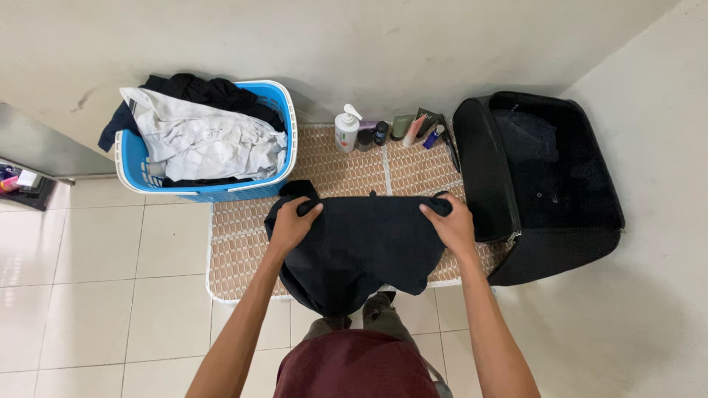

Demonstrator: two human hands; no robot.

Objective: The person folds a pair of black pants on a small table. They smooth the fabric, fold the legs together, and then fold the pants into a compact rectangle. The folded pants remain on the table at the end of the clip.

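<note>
A dark navy garment lies spread on a woven mat on the floor, its lower part hanging over the mat's near edge. My left hand grips its upper left corner, fingers curled over the cloth. On the opposite side, my right hand holds the upper right corner the same way. Both arms reach forward from my body.
A blue laundry basket heaped with white and dark clothes stands at the mat's far left. An open black suitcase sits to the right. Several toiletry bottles, including a white pump bottle, line the wall. Pale tiles surround the mat.
</note>
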